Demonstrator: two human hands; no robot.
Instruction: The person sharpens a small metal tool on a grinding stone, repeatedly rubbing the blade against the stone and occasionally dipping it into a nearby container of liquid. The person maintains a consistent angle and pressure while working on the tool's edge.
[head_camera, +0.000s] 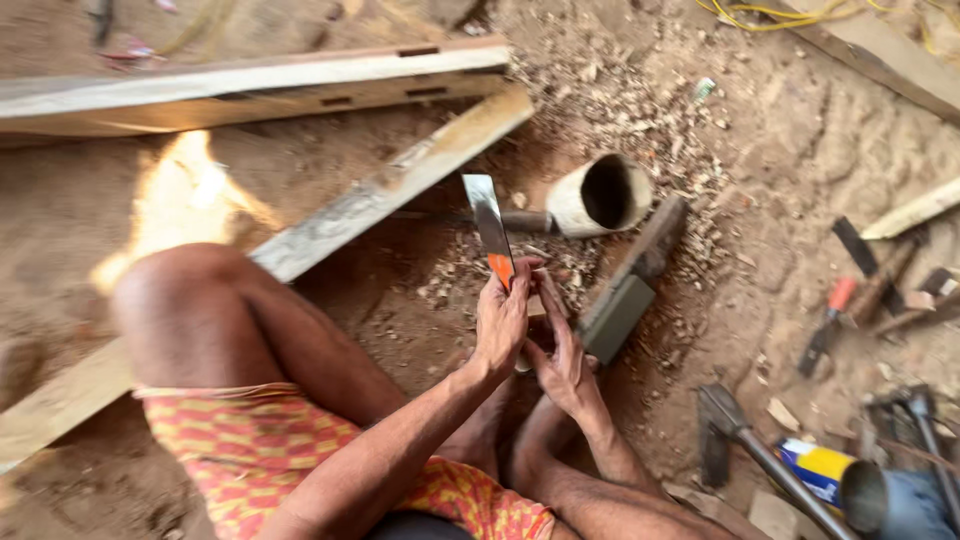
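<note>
My left hand (502, 318) is raised in front of me and grips a flat metal blade (487, 222) with an orange lower part. The blade points up and away from me. My right hand (562, 362) sits just below and to the right, with its fingers stretched up against my left hand and the blade's lower end. Whether it grips anything is hidden. A dark grey-green block (617, 314) lies on the ground just right of both hands. My bare left knee (195, 305) is bent at the left.
Long wooden planks (390, 185) and a beam (250, 85) lie across the dirt at upper left. A hollow cylinder (598, 195) rests among wood chips ahead. Right of me are a red-handled tool (830, 315), a hammer (735, 430), a blue and yellow can (820, 468) and a yellow cord (770, 14).
</note>
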